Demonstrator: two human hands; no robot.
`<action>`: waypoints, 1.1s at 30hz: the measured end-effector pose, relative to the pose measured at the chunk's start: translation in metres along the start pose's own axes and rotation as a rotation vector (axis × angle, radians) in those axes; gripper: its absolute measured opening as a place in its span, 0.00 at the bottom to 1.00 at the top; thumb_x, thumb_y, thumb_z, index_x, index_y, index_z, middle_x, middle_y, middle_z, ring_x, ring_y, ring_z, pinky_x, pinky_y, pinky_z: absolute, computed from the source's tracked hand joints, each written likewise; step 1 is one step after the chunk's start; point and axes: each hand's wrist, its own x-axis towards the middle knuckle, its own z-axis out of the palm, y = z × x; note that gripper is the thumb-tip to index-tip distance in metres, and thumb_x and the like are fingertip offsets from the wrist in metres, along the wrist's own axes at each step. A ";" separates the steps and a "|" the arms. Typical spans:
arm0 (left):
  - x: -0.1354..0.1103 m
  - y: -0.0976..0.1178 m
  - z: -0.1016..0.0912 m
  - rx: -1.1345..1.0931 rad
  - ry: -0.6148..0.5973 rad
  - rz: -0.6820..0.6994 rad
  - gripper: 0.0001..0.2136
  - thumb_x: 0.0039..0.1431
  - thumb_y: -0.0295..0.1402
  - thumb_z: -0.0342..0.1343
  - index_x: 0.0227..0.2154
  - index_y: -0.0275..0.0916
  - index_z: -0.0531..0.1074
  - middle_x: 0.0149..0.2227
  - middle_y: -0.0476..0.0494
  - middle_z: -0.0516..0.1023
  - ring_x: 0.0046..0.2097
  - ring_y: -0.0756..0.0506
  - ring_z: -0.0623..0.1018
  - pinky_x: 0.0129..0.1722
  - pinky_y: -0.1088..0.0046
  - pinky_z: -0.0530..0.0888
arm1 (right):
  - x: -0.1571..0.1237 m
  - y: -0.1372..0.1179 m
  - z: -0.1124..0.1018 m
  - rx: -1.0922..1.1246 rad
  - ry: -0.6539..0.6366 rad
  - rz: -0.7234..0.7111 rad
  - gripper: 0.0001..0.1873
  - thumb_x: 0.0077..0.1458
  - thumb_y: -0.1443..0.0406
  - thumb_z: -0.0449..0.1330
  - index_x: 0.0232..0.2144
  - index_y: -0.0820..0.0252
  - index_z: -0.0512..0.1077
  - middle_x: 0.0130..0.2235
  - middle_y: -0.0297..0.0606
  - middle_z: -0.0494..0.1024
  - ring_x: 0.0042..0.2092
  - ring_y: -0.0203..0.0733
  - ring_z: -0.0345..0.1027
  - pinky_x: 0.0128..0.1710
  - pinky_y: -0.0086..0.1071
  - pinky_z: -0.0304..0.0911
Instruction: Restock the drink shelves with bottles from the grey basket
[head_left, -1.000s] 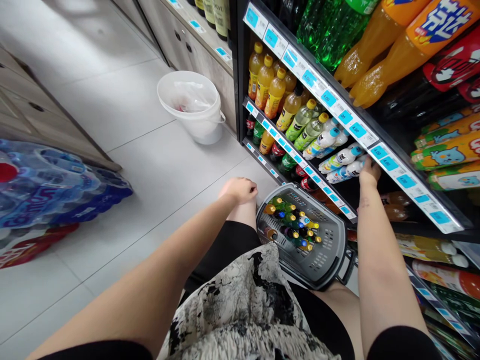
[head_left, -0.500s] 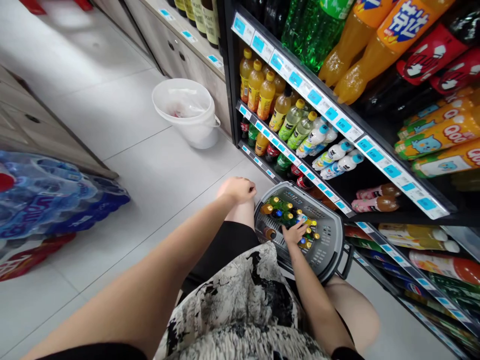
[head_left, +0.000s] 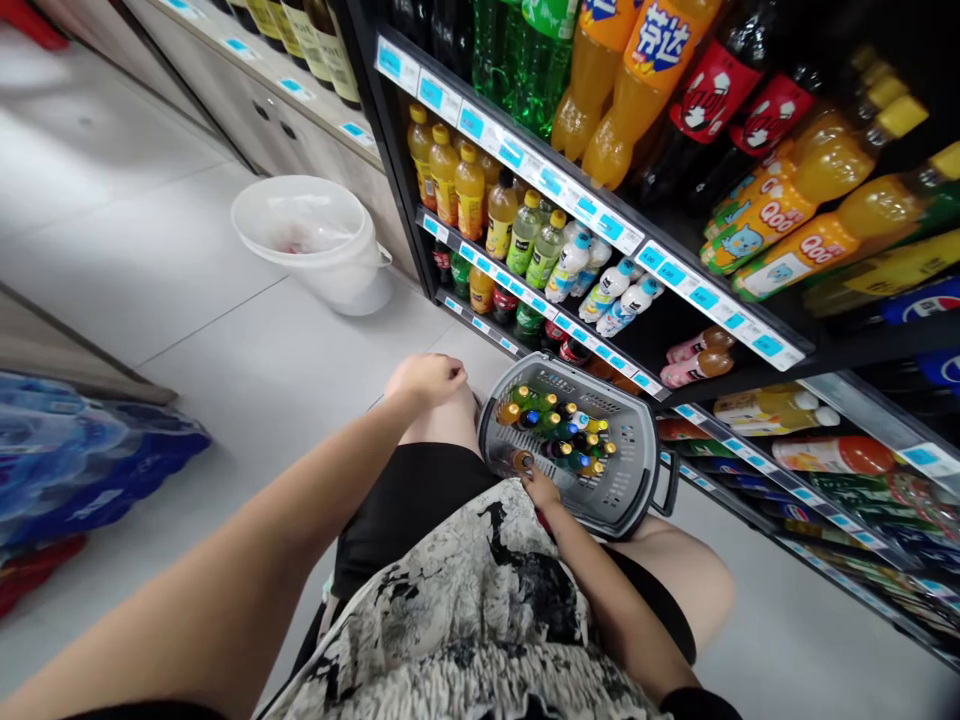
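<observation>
The left hand (head_left: 424, 378) rests loosely curled on the knee, holding nothing, as it did a second ago. To its right, the right hand (head_left: 538, 487) has left the shelf (head_left: 600, 345) and dropped to the near rim of the grey basket (head_left: 637, 480), fingers closing on a brown-capped bottle (head_left: 521, 462). Whether the grasp is complete cannot be told, but another bottle seems to be getting picked.

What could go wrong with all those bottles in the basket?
The grey basket is packed tight with upright bottles, so the right hand, reaching in at its near edge, might knock one over. The basket sits close beside the person's knee; a bump of the leg might tip it. The left hand rests on that knee, not steadying the basket.
</observation>
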 end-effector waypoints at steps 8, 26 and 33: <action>-0.003 0.002 -0.008 0.010 0.036 -0.032 0.19 0.62 0.42 0.45 0.34 0.46 0.82 0.39 0.42 0.86 0.42 0.40 0.81 0.38 0.65 0.68 | -0.005 -0.001 0.001 -0.032 0.077 -0.045 0.22 0.72 0.58 0.51 0.60 0.58 0.75 0.54 0.45 0.79 0.58 0.49 0.72 0.56 0.33 0.63; -0.006 0.010 -0.020 -0.008 -0.040 -0.013 0.18 0.59 0.47 0.51 0.40 0.46 0.83 0.43 0.43 0.86 0.47 0.38 0.83 0.44 0.65 0.73 | -0.002 0.002 0.002 -0.010 0.091 -0.056 0.19 0.71 0.59 0.54 0.57 0.56 0.76 0.53 0.40 0.81 0.57 0.47 0.73 0.55 0.32 0.65; -0.006 0.014 -0.017 -0.014 -0.089 -0.007 0.18 0.57 0.46 0.53 0.42 0.44 0.83 0.43 0.42 0.86 0.47 0.38 0.83 0.47 0.65 0.75 | 0.000 0.003 0.004 -0.003 0.101 -0.059 0.20 0.71 0.58 0.55 0.58 0.57 0.76 0.53 0.41 0.81 0.58 0.48 0.73 0.56 0.33 0.64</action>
